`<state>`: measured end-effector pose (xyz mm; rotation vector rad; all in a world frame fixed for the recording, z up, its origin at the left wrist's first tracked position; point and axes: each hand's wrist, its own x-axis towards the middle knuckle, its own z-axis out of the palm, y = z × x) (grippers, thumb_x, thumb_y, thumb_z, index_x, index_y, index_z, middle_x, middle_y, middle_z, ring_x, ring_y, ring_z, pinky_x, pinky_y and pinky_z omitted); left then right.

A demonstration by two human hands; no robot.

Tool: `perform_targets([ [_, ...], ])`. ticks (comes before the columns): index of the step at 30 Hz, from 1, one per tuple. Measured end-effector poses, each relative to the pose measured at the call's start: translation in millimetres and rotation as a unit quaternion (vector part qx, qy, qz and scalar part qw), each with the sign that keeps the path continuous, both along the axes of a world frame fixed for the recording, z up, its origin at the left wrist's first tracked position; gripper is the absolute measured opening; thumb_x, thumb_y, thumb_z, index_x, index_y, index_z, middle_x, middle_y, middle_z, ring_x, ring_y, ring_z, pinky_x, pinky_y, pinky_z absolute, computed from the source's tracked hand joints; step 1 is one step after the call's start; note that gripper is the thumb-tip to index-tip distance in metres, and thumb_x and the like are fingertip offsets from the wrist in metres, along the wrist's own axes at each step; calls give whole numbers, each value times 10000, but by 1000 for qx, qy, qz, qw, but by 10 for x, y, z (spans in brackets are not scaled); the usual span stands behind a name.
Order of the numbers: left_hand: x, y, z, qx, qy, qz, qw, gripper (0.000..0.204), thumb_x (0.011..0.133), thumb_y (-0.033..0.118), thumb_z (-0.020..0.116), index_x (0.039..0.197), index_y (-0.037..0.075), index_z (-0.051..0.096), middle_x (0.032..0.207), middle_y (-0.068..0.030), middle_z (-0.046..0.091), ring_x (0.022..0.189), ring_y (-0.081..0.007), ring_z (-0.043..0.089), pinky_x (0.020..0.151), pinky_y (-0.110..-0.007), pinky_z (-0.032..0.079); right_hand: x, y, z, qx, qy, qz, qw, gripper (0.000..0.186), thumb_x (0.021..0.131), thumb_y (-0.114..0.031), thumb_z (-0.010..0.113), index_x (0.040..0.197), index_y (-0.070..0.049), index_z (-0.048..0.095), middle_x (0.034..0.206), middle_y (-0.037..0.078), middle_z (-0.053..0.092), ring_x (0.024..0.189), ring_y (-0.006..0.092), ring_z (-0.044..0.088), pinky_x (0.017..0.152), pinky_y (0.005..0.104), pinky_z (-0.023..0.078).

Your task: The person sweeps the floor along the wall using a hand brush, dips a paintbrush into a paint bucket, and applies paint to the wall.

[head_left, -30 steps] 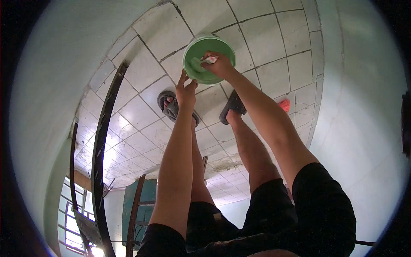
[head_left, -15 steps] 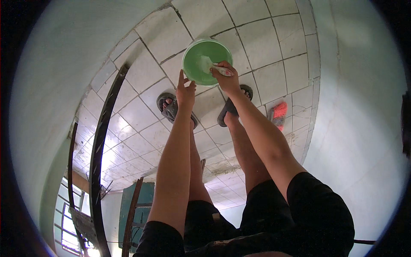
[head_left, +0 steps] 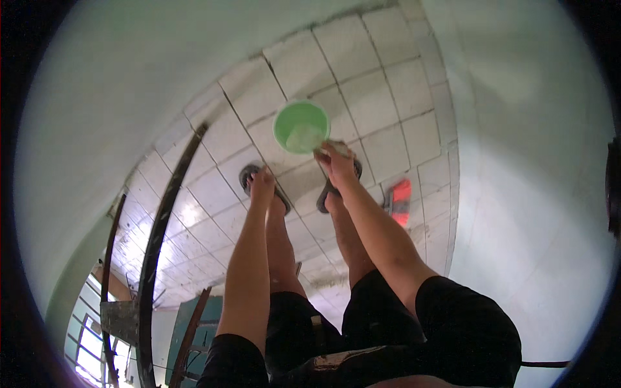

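A round bucket [head_left: 299, 116] with a green inside stands on the tiled floor in front of my feet. My right hand [head_left: 335, 163] is closed round the handle of a paintbrush at the bucket's near right edge. The pale, wide head of the paintbrush [head_left: 305, 138] overlaps the bucket's mouth and is smeared by motion; whether it touches the inside I cannot tell. My left hand [head_left: 261, 185] hangs above my left sandal, apart from the bucket, with nothing in it and its fingers loosely spread.
To my right a red and grey broom head [head_left: 400, 202] lies on the floor. A dark ladder-like frame [head_left: 165, 226] leans at the left. Pale walls [head_left: 517, 194] close in on both sides and ahead. My sandals [head_left: 249, 180] stand close behind the bucket.
The view has shifted, so the bucket appears lower and smaller. My left hand has drawn back from the bucket's rim toward me. The paintbrush has come to the near side of the mouth.
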<state>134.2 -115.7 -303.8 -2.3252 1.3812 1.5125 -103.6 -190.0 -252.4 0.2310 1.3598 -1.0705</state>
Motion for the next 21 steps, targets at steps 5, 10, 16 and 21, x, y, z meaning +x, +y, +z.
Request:
perform_targets([
  [5,102,169,731,-14,31,-5,999,459,830,151,447,1279,56,423,1293,-323,379,1182,-530,337,955,-516,370,-258,7,1150,-44,-51,30,997,198,802,-30,627,988,-18,560,970,126,598,846,254,620,717,339,553],
  [10,-104,48,1818,-166,-79,-83,979,337,824,239,475,1047,19,599,1022,-193,619,972,-338,584,836,-453,463,-386,-216,2439,-80,-136,52,986,200,833,-79,600,1009,-32,518,975,96,563,864,203,570,717,321,506],
  [16,-125,-96,3184,-162,61,120,978,393,838,263,531,1217,160,530,842,-140,663,703,-261,648,673,-370,524,-380,-166,3572,-215,-113,122,962,113,823,-122,623,877,-125,524,842,79,598,706,204,594,622,316,531],
  [21,-131,146,3766,-128,159,268,942,435,849,254,547,1267,151,488,915,-91,660,676,-174,621,545,-312,501,-398,-83,4343,-187,-230,106,949,96,817,-133,634,842,-127,542,793,52,611,665,185,597,597,302,532],
])
